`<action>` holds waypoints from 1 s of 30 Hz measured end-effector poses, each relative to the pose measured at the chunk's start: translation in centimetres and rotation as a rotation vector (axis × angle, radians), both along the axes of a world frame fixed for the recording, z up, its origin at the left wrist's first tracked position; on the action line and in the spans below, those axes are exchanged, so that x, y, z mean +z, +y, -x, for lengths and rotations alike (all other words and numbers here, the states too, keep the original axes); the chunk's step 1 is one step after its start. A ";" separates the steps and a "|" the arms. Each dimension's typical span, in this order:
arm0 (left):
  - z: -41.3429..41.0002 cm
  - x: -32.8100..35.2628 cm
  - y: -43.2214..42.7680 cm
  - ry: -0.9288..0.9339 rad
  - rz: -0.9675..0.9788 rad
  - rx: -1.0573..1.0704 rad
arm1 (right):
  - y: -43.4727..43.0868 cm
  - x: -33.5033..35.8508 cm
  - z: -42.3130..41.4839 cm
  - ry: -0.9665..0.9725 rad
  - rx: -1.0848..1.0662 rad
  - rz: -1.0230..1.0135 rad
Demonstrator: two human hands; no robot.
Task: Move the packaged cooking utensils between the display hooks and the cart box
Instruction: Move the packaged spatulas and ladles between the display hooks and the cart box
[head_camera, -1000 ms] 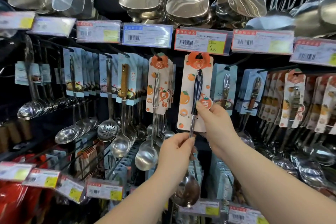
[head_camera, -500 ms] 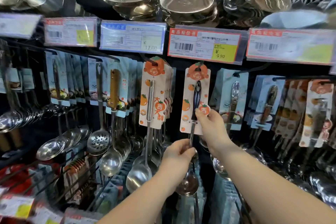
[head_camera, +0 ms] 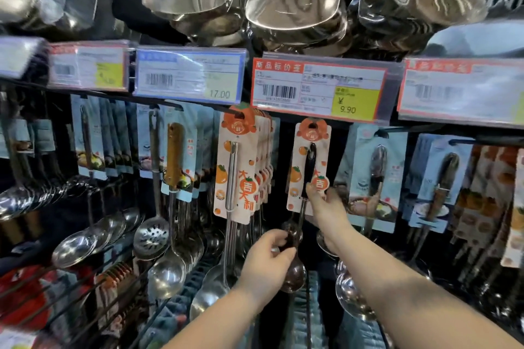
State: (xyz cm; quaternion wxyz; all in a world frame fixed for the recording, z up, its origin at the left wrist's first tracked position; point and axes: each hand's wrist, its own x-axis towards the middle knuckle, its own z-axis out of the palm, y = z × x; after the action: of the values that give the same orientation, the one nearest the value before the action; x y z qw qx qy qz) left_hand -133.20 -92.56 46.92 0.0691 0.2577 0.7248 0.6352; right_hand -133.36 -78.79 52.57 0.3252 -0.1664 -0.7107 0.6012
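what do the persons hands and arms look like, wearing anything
Both arms are bare as far as the picture shows: no sleeves, gloves, watch or bracelets. The left hand and right hand show no rings that I can make out, though the picture is blurred.

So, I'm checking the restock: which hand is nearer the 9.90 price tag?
Right. The right hand pinches the ladle's card just below the 9.90 price tag; the left hand grips the shaft farther down, near the bowl.
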 end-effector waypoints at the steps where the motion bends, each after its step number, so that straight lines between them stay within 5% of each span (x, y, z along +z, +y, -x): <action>1: -0.2 0.0 -0.4 0.011 0.004 0.019 | -0.2 -0.2 -0.1 -0.054 0.011 0.023; 6: -2.3 0.4 -4.2 0.062 0.101 0.065 | -3.0 -1.1 -2.7 -0.233 0.010 0.027; 15: -10.5 -1.6 -12.0 0.428 0.412 0.055 | -10.6 -2.3 -17.3 -0.542 -0.092 -0.711; 20: -18.4 -2.7 -10.2 0.539 0.454 -0.078 | -11.6 -3.6 -28.7 -0.769 -0.185 -0.879; 30: -35.0 -5.7 -1.2 0.764 0.584 -0.509 | -8.1 -6.4 -51.8 -1.106 -0.481 -0.757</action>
State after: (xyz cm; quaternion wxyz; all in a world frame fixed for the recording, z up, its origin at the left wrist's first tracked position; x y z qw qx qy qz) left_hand -98.17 -93.81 41.18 0.0210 0.6075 0.7595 0.2318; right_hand -81.55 -86.88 46.17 0.0760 -0.4750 -0.8751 0.0520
